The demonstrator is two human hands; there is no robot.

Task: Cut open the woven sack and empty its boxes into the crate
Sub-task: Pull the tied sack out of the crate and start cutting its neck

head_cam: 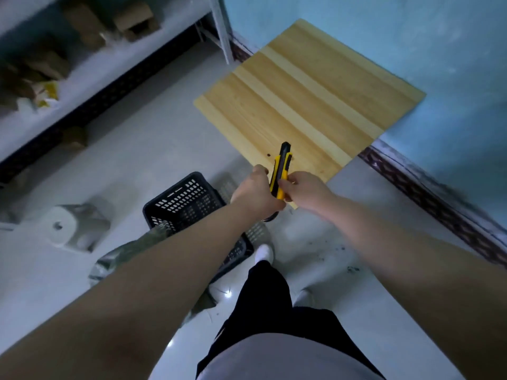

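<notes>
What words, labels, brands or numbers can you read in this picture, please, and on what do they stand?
No text can be read.
Yellow and black utility knife: no legible brand.
Brown cardboard boxes on the grey shelf: too blurred to read.
Black perforated plastic crate: no lettering shows.

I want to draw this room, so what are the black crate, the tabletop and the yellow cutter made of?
Crate: looks like black moulded plastic, matt, with rows of slots. Tabletop: pale wood, smooth, showing grain and joined strips. Cutter: probably yellow and black plastic; blade not visible.
</notes>
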